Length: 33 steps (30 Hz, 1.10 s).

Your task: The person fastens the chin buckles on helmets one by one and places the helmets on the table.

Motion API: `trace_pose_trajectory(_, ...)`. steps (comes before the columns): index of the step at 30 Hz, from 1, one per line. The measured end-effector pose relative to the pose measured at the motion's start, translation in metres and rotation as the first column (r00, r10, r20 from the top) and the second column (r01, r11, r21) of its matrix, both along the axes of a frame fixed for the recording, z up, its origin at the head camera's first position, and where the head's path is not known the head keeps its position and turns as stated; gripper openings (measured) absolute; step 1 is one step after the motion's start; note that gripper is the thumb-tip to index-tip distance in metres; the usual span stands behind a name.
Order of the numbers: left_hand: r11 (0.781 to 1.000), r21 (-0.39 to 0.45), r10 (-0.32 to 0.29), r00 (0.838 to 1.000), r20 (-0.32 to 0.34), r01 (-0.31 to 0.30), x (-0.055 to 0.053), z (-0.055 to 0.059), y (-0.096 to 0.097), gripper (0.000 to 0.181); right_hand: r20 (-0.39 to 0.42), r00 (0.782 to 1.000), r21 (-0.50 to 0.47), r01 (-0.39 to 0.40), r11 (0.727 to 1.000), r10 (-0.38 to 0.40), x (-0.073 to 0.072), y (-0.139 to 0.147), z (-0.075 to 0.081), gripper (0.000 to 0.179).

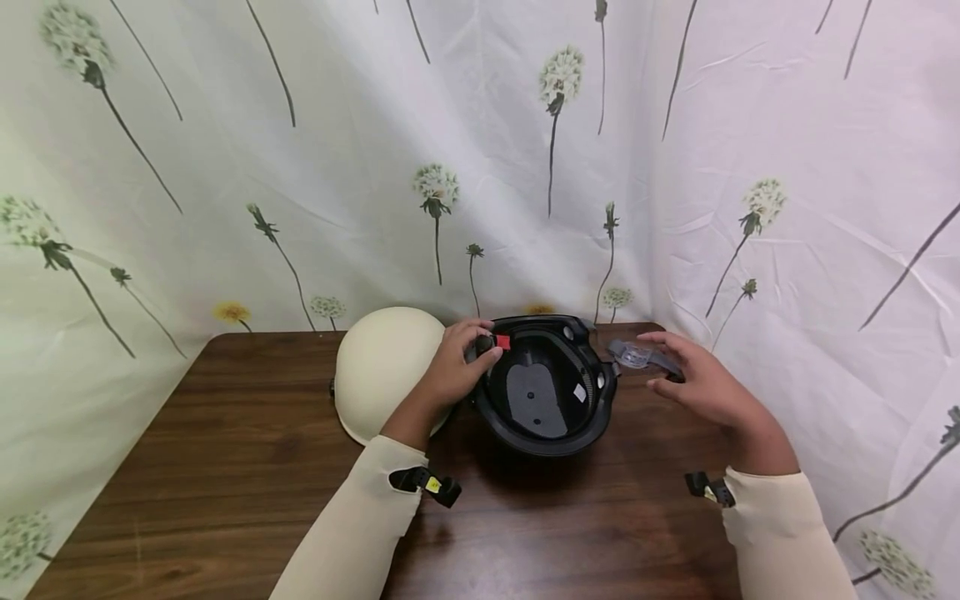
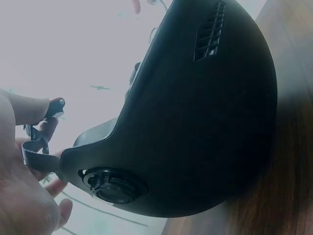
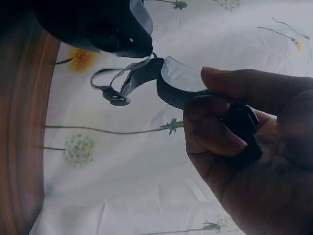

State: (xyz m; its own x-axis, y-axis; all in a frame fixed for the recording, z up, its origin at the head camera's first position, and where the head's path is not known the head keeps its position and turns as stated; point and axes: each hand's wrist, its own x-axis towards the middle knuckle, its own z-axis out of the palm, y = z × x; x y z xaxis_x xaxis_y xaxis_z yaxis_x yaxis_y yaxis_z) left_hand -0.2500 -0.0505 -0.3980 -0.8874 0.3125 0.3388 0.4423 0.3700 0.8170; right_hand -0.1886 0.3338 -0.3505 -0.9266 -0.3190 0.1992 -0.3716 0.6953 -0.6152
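Observation:
A black helmet [image 1: 547, 447] lies upside down on the table, its dark padded inside facing up. At its left edge my left hand [image 1: 453, 367] pinches a black and red buckle end [image 1: 502, 342] of the chin strap between thumb and fingers. The left wrist view shows the helmet's smooth shell [image 2: 205, 112], with a round side knob [image 2: 115, 187] below the strap. To the right of the helmet my right hand [image 1: 708, 392] holds the other grey strap [image 1: 633, 353], pulled outward. In the right wrist view, curled fingers grip this strap [image 3: 171, 95] near a black buckle piece [image 3: 242, 139].
A cream domed helmet [image 1: 386, 367] sits shell up to the left, partly behind my left forearm. Both stand toward the back of the brown wooden table [image 1: 247, 467]. A white cloth with dandelion prints [image 1: 360, 150] hangs behind and along the right side.

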Motion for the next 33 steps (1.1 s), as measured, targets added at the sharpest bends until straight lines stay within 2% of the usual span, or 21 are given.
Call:
trace_pose_trajectory(3, 1.000, -0.011, 0.004, 1.000, 0.003, -0.004, 0.001, -0.001, 0.000, 0.020, -0.010, 0.998, -0.076, -0.067, 0.995, 0.067, -0.001, -0.005, -0.002, 0.054)
trace_pose_trajectory(6, 1.000, -0.007, 0.012, 1.000, -0.007, -0.012, 0.001, -0.002, -0.001, 0.021, -0.043, 0.995, -0.121, -0.091, 0.988, 0.086, -0.002, -0.010, -0.003, 0.044)
trace_pose_trajectory(8, 1.000, 0.011, 0.021, 1.000, -0.020, -0.021, 0.002, -0.004, -0.001, 0.020, -0.110, 0.993, -0.103, -0.063, 0.993, 0.051, -0.003, -0.015, -0.003, 0.038)
trace_pose_trajectory(11, 0.998, 0.053, 0.035, 0.998, -0.043, -0.033, 0.005, -0.008, -0.002, 0.020, -0.218, 0.976, -0.081, -0.011, 0.997, -0.007, -0.004, -0.023, -0.003, 0.032)
trace_pose_trajectory(13, 0.996, 0.075, 0.043, 0.998, -0.051, -0.040, 0.007, -0.011, -0.002, 0.019, -0.239, 0.971, -0.102, -0.019, 0.995, -0.006, -0.005, -0.028, -0.002, 0.027)
trace_pose_trajectory(16, 0.994, 0.101, 0.049, 0.997, -0.055, -0.043, 0.008, -0.017, -0.001, 0.019, -0.185, 0.981, -0.169, -0.085, 0.982, 0.053, -0.008, -0.034, -0.003, 0.015)
trace_pose_trajectory(19, 0.991, 0.126, 0.052, 0.997, -0.051, -0.046, 0.008, -0.020, -0.001, 0.020, -0.112, 0.989, -0.213, -0.114, 0.970, 0.092, -0.012, -0.041, -0.004, 0.008)
trace_pose_trajectory(21, 0.987, 0.151, 0.054, 0.997, -0.049, -0.047, 0.009, -0.021, -0.001, 0.021, -0.081, 0.988, -0.252, -0.149, 0.956, 0.133, -0.014, -0.044, -0.005, 0.002)
trace_pose_trajectory(22, 0.985, 0.166, 0.052, 0.998, -0.046, -0.044, 0.009, -0.021, -0.001, 0.022, -0.064, 0.984, -0.276, -0.177, 0.945, 0.165, -0.016, -0.045, -0.006, 0.007)
trace_pose_trajectory(24, 0.980, 0.193, 0.051, 0.998, -0.042, -0.042, 0.010, -0.021, -0.001, 0.025, -0.041, 0.964, -0.330, -0.261, 0.907, 0.262, -0.019, -0.048, -0.007, 0.025)
trace_pose_trajectory(27, 0.974, 0.218, 0.070, 0.997, -0.030, -0.062, 0.010, -0.023, -0.002, 0.028, 0.003, 0.908, -0.418, -0.379, 0.825, 0.419, -0.022, -0.051, -0.010, 0.054)
trace_pose_trajectory(29, 0.971, 0.225, 0.089, 0.996, -0.021, -0.082, 0.010, -0.025, -0.002, 0.031, 0.021, 0.886, -0.454, -0.405, 0.794, 0.463, -0.024, -0.054, -0.013, 0.059)
trace_pose_trajectory(30, 0.969, 0.228, 0.097, 0.995, -0.015, -0.091, 0.010, -0.025, -0.002, 0.031, 0.023, 0.888, -0.461, -0.398, 0.793, 0.459, -0.025, -0.056, -0.014, 0.057)
trace_pose_trajectory(33, 0.963, 0.252, 0.094, 0.996, 0.005, -0.092, 0.010, -0.026, -0.001, 0.032, 0.032, 0.922, -0.475, -0.325, 0.818, 0.385, -0.027, -0.062, -0.018, 0.042)
